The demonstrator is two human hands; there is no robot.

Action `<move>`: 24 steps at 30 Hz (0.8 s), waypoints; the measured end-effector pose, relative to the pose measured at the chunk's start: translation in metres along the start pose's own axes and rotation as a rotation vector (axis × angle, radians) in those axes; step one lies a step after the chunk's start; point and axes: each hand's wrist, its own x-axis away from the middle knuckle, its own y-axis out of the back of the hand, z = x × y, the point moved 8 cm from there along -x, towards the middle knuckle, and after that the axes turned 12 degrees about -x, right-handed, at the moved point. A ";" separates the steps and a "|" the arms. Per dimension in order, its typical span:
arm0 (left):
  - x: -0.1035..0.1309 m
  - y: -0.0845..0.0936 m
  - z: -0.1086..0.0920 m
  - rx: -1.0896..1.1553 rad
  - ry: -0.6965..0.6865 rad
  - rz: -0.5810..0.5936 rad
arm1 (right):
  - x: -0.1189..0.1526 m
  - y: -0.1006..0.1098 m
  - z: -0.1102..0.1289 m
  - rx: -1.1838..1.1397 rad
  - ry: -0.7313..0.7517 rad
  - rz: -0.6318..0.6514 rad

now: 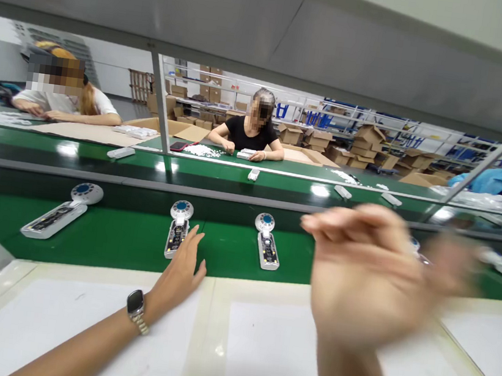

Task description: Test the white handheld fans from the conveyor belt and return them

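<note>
My left hand (179, 268), with a watch (135, 302) on its wrist, reaches over the near edge of the green conveyor belt (219, 251). Its fingers are stretched out beside a white device (171, 238) with a bare circuit board and a round head; whether they touch it I cannot tell. A like device (267, 250) lies to the right on the belt. Raised close to the camera, my right hand (363, 283) is blurred by motion. Its palm shows, thumb apart from the bent fingers, and nothing is seen in it.
Another device (55, 219) lies at the belt's left; more are partly behind my right hand. White sheets (266, 356) cover the near worktop. Beyond a rail (231, 195), co-workers sit at a second belt (216, 171) with white parts. A grey panel (209, 16) hangs overhead.
</note>
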 end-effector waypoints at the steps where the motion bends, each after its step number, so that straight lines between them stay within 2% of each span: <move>1: 0.000 0.000 0.000 0.004 0.001 0.002 | -0.002 -0.001 -0.024 0.157 -0.076 -0.028; 3: 0.001 0.001 -0.001 0.016 -0.003 -0.001 | 0.002 0.002 -0.081 0.523 -0.288 -0.058; 4: 0.001 0.001 -0.001 0.023 -0.004 -0.001 | 0.009 0.004 -0.110 0.691 -0.412 -0.031; 7: 0.003 -0.001 0.000 0.043 0.002 0.029 | 0.028 0.005 -0.166 0.780 -0.539 0.038; 9: 0.005 -0.004 0.000 0.060 0.010 0.065 | 0.037 0.004 -0.185 0.790 -0.591 0.095; 12: 0.006 -0.005 0.001 0.103 0.026 0.086 | 0.043 -0.001 -0.196 0.717 -0.663 0.181; 16: 0.005 -0.004 0.004 0.174 0.086 0.103 | 0.061 -0.015 -0.195 0.449 -0.769 0.289; 18: 0.004 -0.003 0.006 0.199 0.120 0.102 | 0.080 -0.026 -0.189 0.246 -0.841 0.321; 20: 0.003 0.000 0.006 0.211 0.112 0.079 | 0.106 -0.040 -0.180 -0.065 -0.964 0.342; 22: 0.002 0.001 0.001 0.220 0.046 0.071 | 0.131 -0.056 -0.168 -0.362 -1.076 0.375; 24: 0.003 -0.001 -0.004 0.239 -0.024 0.094 | 0.147 -0.065 -0.158 -0.493 -1.133 0.399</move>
